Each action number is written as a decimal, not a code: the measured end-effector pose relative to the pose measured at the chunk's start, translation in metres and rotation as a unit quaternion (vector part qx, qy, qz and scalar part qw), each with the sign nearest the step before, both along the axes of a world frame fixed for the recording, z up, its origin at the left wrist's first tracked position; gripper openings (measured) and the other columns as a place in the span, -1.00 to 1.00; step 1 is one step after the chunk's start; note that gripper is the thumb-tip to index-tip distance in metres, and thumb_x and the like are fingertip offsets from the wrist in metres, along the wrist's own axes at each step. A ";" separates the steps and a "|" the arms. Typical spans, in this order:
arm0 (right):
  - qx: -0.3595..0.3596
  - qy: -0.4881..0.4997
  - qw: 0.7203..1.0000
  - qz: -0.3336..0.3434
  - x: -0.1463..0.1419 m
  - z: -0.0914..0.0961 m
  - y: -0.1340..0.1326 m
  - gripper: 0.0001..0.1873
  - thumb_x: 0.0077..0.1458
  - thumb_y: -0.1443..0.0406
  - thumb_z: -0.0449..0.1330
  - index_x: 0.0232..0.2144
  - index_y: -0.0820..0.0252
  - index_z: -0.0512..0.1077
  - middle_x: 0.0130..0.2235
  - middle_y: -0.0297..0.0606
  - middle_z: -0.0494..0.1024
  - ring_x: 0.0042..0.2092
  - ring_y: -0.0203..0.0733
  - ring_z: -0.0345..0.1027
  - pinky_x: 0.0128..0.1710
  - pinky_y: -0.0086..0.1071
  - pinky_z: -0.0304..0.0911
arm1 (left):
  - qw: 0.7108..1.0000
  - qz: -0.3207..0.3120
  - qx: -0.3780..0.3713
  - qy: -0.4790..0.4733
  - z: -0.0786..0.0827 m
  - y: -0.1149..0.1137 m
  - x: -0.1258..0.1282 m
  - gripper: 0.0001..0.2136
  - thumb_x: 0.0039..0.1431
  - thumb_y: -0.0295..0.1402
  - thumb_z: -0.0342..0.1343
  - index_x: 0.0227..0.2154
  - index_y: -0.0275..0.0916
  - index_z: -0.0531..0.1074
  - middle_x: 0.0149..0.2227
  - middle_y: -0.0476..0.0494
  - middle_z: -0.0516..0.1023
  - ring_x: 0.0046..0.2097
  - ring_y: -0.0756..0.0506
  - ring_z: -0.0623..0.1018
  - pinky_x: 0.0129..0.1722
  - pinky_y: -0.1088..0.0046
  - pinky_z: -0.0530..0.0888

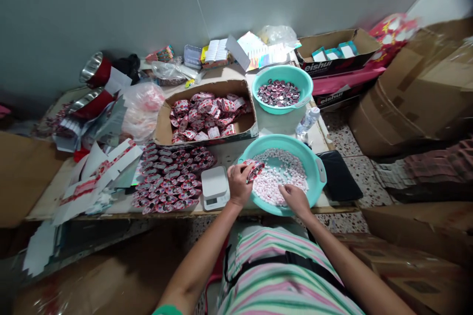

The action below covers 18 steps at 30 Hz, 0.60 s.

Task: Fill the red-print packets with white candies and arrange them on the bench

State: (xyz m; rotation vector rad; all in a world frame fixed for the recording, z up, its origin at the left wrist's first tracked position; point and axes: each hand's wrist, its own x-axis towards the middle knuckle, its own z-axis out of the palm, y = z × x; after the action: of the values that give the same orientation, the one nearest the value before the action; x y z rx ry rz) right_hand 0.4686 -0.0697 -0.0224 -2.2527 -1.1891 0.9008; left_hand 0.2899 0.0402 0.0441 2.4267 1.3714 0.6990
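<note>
My left hand (238, 184) is closed around a small red-and-white printed carton (255, 171) above the left side of a turquoise basin (317, 192). Inside that basin lie many small white and pale pink pellets (269, 186). Low over the pellets, at the basin's near right, is my right hand (296, 200) with its fingers curled together. Whatever it may hold is too small to make out. To the left of the basin stands a white kitchen scale (215, 184). Rows of similar printed cartons (168, 182) stand upright beside the scale.
An open cardboard box (162, 127) behind the scale holds filled printed packs. Another turquoise basin (258, 83) contains round metallic lids. A clear bottle (308, 120) stands between the basins' right sides. A black flat item (339, 177) lies at the table's right edge. Flattened cardboard (88, 182) is piled left.
</note>
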 end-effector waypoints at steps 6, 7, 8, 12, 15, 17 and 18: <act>-0.002 0.006 1.000 0.013 0.002 0.000 0.001 -0.58 0.10 0.06 -0.04 -0.68 0.15 0.18 -0.62 -0.32 0.31 -0.51 -0.28 0.15 -0.50 -0.40 -0.13 | 1.000 0.008 -0.023 0.010 -0.001 -0.001 0.001 -0.62 0.05 -0.48 0.12 -0.04 -0.07 0.46 -0.17 -0.13 0.45 -0.08 -0.17 0.43 0.09 0.16 0.21; -0.003 0.007 1.000 0.015 0.002 0.000 0.001 -0.57 0.10 0.06 -0.05 -0.68 0.15 0.19 -0.62 -0.32 0.31 -0.51 -0.27 0.16 -0.50 -0.39 -0.13 | 1.000 0.015 -0.025 0.004 -0.002 -0.001 0.000 -0.62 0.05 -0.48 0.13 -0.04 -0.07 0.46 -0.17 -0.13 0.45 -0.08 -0.17 0.43 0.09 0.17 0.23; -0.004 0.008 1.000 0.018 0.002 0.000 0.001 -0.57 0.11 0.05 -0.05 -0.68 0.15 0.19 -0.62 -0.32 0.31 -0.51 -0.27 0.16 -0.50 -0.39 -0.13 | 0.999 0.022 -0.025 -0.004 -0.002 -0.002 0.000 -0.62 0.05 -0.47 0.14 -0.03 -0.07 0.45 -0.17 -0.13 0.44 -0.08 -0.16 0.42 0.07 0.19 0.25; -0.004 0.006 1.000 0.028 0.002 -0.001 0.001 -0.57 0.11 0.05 -0.06 -0.68 0.14 0.18 -0.63 -0.32 0.30 -0.52 -0.27 0.17 -0.50 -0.39 -0.13 | 1.000 0.005 -0.017 -0.021 -0.003 -0.007 -0.002 -0.58 0.02 -0.48 0.16 -0.01 -0.06 0.44 -0.17 -0.13 0.44 -0.08 -0.16 0.42 0.04 0.23 0.29; -0.004 0.007 0.999 0.032 0.002 0.000 0.001 -0.57 0.12 0.06 -0.06 -0.68 0.15 0.18 -0.62 -0.32 0.30 -0.51 -0.27 0.17 -0.49 -0.39 -0.12 | 0.999 0.008 -0.031 -0.029 -0.004 -0.013 -0.002 -0.54 -0.01 -0.52 0.17 -0.01 -0.04 0.44 -0.17 -0.13 0.44 -0.07 -0.16 0.42 0.07 0.21 0.28; -0.006 0.007 0.999 0.031 0.002 0.000 0.001 -0.57 0.12 0.06 -0.06 -0.68 0.15 0.19 -0.62 -0.32 0.30 -0.50 -0.26 0.17 -0.48 -0.39 -0.12 | 0.995 0.047 -0.060 -0.063 -0.007 -0.016 -0.002 -0.55 -0.03 -0.53 0.17 -0.03 -0.05 0.45 -0.16 -0.12 0.42 -0.08 -0.15 0.43 0.06 0.23 0.32; -0.007 0.007 0.999 0.031 0.002 0.000 0.001 -0.57 0.12 0.06 -0.05 -0.68 0.15 0.19 -0.62 -0.32 0.30 -0.50 -0.26 0.17 -0.48 -0.39 -0.12 | 0.990 0.071 -0.082 -0.094 -0.009 -0.016 -0.001 -0.56 -0.03 -0.52 0.18 -0.04 -0.07 0.46 -0.16 -0.12 0.42 -0.09 -0.14 0.44 0.03 0.26 0.35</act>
State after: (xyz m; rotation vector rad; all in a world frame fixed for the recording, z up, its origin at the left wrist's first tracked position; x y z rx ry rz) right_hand 0.4710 -0.0690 -0.0228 -2.2284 -1.2563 0.9497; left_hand 0.2888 0.0239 0.0355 2.0964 1.4738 0.7930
